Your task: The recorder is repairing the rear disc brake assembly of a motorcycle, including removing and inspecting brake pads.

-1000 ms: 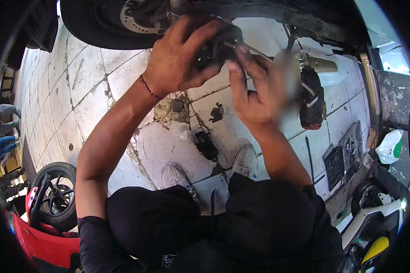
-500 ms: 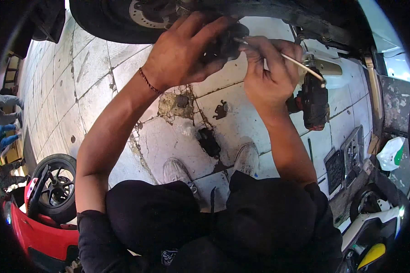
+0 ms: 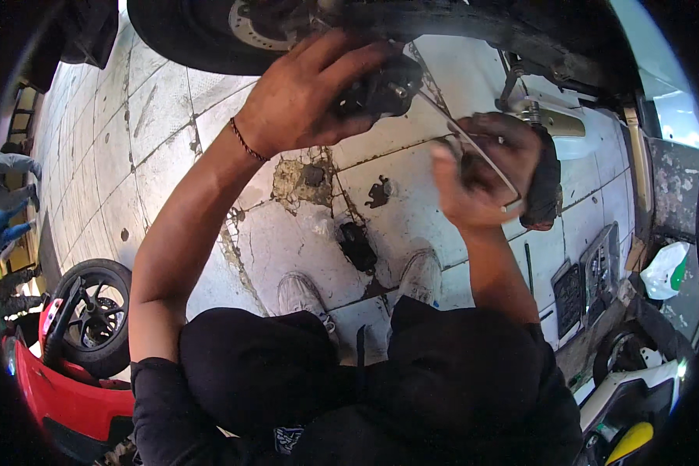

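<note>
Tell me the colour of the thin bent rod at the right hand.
Silvery grey; the bent rod shows best in the head view.

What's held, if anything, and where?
Left hand: chunky black part, by its left side. Right hand: blurred; hold on bent silver metal rod cannot be told.

Left hand (image 3: 307,97) curled, right hand (image 3: 474,190) loose, blurred

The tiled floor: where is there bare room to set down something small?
The widest bare tiles lie left of the left forearm, beyond the spoked wheel. A smaller patch lies between the loose black part and the right forearm. The right side is crowded: dark panels, white container.
</note>
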The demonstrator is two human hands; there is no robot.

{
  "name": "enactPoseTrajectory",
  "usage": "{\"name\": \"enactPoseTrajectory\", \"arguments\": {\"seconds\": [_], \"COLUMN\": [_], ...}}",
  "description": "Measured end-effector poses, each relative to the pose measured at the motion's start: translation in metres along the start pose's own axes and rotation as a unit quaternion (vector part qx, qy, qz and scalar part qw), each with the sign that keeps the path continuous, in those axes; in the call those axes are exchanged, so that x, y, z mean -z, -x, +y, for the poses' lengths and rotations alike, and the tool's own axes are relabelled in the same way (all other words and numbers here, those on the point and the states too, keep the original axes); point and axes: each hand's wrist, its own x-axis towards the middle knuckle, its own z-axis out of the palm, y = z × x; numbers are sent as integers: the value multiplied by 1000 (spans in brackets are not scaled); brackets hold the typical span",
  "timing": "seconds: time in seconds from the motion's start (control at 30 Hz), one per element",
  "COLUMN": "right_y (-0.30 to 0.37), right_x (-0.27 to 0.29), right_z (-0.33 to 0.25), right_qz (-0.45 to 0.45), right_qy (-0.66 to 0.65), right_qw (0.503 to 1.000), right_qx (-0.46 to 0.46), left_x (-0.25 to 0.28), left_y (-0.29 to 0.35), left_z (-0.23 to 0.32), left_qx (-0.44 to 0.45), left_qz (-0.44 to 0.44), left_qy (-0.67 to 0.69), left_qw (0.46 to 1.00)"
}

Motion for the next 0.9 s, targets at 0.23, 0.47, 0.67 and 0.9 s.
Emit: {"name": "enactPoseTrajectory", "arguments": {"seconds": [0.23, 0.47, 0.67, 0.9], "right_y": [-12, -32, -23, -43], "right_x": [3, 7, 26, 46], "right_z": [-5, -26, -35, -96], "right_qz": [-71, -103, -180, -192], "right_qy": [-98, -79, -107, -253], "right_qw": [993, 990, 978, 871], "right_qx": [-1, 51, 0, -375], "left_x": [0, 3, 0, 9], "left_y": [5, 10, 7, 11], "left_z": [-2, -8, -4, 4], "left_qx": [6, -30, -31, -3], "left_qz": [-1, 20, -6, -64], "left_qy": [30, 59, 21, -62], "left_qw": [1000, 998, 999, 996]}}
